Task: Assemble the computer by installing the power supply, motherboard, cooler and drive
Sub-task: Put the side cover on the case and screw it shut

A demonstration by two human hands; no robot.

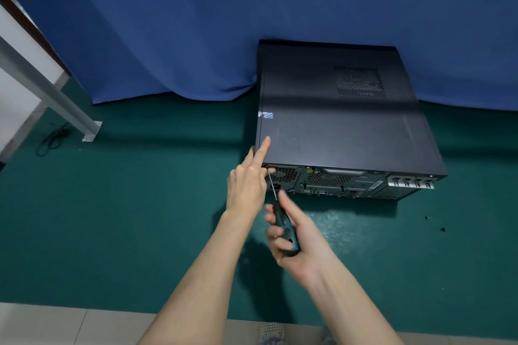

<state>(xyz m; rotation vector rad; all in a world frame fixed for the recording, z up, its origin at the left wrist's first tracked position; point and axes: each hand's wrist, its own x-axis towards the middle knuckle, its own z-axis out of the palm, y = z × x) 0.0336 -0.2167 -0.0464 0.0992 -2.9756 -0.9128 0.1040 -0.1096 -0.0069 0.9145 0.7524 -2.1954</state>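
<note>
A black computer case lies flat on the green mat with its side panel closed and its rear ports facing me. My right hand grips a screwdriver with a teal and black handle. Its thin shaft runs up to a screw at the rear panel's top left corner. My left hand sits at that same corner, its index finger stretched out and resting on the case's top edge. The other fingers curl beside the screwdriver tip; what they touch is hidden.
A blue cloth hangs behind the case. A grey metal leg stands bolted at the left, with a black cable beside it. Two small dark bits lie on the green mat to the right. Tiled floor runs along the bottom.
</note>
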